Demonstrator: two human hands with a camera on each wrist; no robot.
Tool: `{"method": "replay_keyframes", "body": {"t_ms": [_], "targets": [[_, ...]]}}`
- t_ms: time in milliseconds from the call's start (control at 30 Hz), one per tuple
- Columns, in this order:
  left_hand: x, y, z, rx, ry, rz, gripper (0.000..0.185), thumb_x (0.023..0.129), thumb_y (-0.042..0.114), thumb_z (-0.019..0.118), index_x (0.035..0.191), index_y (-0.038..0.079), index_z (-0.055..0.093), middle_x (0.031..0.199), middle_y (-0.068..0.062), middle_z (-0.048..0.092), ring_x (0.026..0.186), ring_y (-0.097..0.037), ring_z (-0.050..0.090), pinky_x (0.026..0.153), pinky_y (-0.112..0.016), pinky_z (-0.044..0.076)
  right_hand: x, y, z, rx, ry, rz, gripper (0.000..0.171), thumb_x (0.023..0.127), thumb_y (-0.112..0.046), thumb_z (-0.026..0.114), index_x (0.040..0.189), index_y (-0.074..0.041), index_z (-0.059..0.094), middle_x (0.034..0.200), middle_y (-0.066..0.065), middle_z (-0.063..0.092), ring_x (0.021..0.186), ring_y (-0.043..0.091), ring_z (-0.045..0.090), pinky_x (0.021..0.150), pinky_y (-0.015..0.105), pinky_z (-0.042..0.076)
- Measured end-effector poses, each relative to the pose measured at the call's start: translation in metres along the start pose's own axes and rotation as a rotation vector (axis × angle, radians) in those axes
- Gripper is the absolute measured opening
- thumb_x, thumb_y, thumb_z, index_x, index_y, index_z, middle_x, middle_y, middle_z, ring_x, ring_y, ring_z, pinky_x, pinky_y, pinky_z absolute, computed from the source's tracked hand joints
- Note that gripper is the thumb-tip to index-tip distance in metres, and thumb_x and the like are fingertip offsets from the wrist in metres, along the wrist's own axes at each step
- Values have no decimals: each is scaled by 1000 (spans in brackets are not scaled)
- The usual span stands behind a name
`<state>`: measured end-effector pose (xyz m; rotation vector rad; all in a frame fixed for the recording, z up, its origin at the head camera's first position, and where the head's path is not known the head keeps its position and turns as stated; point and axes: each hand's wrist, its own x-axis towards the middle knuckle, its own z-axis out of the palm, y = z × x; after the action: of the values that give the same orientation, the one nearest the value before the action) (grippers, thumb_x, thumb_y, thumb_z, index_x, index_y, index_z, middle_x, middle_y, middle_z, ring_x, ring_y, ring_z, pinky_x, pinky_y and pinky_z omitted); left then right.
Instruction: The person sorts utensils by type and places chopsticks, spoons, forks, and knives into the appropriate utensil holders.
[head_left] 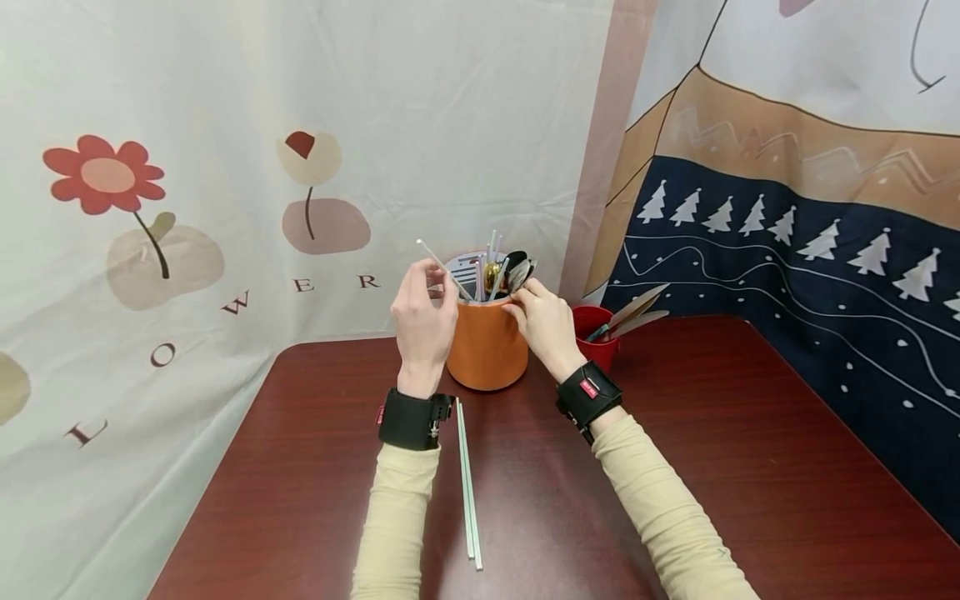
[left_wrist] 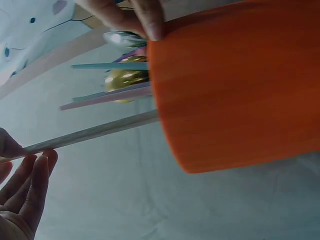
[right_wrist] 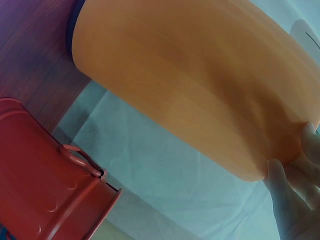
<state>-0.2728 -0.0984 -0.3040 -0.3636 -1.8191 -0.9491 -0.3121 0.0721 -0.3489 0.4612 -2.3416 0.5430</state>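
Observation:
My left hand (head_left: 426, 310) pinches a pale chopstick (left_wrist: 100, 131) between thumb and fingertips. The chopstick slants, and its lower end goes inside the orange container (head_left: 487, 346). At the container's right rim, my right hand (head_left: 546, 327) grips the edge, with the thumb (right_wrist: 277, 175) by the outer wall. Several pastel chopsticks (left_wrist: 107, 96), a shiny gold piece (left_wrist: 125, 80) and some spoons (head_left: 517, 271) stick out of the container. Its inside is hidden by the wall. Two pale green chopsticks (head_left: 468, 492) lie side by side on the table, between my forearms.
A red bucket (right_wrist: 45, 175) with a side handle stands just right of the container, holding several long utensils (head_left: 637, 312). The dark red table (head_left: 315, 467) reaches back to a printed cloth (head_left: 450, 125) hanging behind; another patterned cloth (head_left: 825, 275) hangs along the right.

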Motion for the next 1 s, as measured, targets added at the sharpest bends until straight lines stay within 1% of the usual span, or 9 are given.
{"method": "replay_keyframes", "body": {"t_ms": [133, 267, 467, 600, 700, 767, 933, 1000], "targets": [[2, -7, 12, 25, -89, -52, 14, 93, 8, 53, 103, -1, 58, 93, -15, 66, 79, -24, 68, 67, -31, 56, 0, 0, -1, 1, 13, 3, 22, 87, -28, 68, 91, -7, 72, 86, 5, 58, 69, 28, 65, 61, 39, 55], [0, -12, 21, 76, -169, -98, 16, 93, 9, 53, 107, 1, 56, 94, -14, 68, 81, -24, 68, 64, -33, 53, 0, 0, 0, 2, 18, 2, 22, 86, -28, 68, 91, -7, 72, 85, 5, 57, 68, 28, 64, 60, 38, 55], [-8, -17, 29, 111, -241, -138, 20, 94, 10, 53, 112, 3, 55, 97, -13, 69, 79, -26, 67, 58, -35, 50, -1, 0, 1, -6, 18, -6, 21, 87, -28, 67, 90, -8, 72, 84, 6, 57, 67, 28, 64, 59, 38, 55], [-13, -18, 30, 118, -292, -174, 23, 95, 12, 52, 116, 3, 54, 100, -13, 70, 76, -28, 66, 60, -38, 51, -1, 0, 0, -13, 19, -8, 21, 86, -28, 68, 90, -7, 72, 85, 6, 58, 68, 29, 64, 61, 39, 55], [-18, -18, 29, 127, -319, -197, 23, 94, 12, 52, 116, 4, 53, 100, -13, 69, 74, -29, 65, 62, -40, 51, 0, -1, 0, -15, 21, -11, 21, 86, -27, 69, 90, -7, 72, 85, 6, 58, 68, 29, 64, 61, 38, 55], [-22, -18, 28, 132, -322, -204, 22, 93, 12, 54, 114, 4, 54, 99, -13, 68, 74, -31, 64, 62, -41, 50, 0, -1, 0, -16, 22, -13, 22, 86, -28, 69, 90, -7, 72, 85, 6, 58, 68, 29, 64, 61, 38, 55], [-35, -18, 22, 147, -316, -222, 21, 92, 13, 56, 112, 4, 57, 102, -13, 65, 84, -30, 64, 70, -41, 52, -1, -2, 0, -9, 21, -13, 22, 86, -27, 68, 90, -7, 72, 85, 6, 58, 68, 29, 64, 61, 39, 55], [-42, -18, 19, 157, -321, -230, 21, 92, 13, 57, 111, 4, 58, 103, -13, 64, 85, -30, 64, 70, -41, 53, -1, -2, -1, -5, 17, -10, 21, 86, -27, 68, 91, -7, 72, 85, 6, 58, 68, 29, 64, 61, 38, 55]]}}
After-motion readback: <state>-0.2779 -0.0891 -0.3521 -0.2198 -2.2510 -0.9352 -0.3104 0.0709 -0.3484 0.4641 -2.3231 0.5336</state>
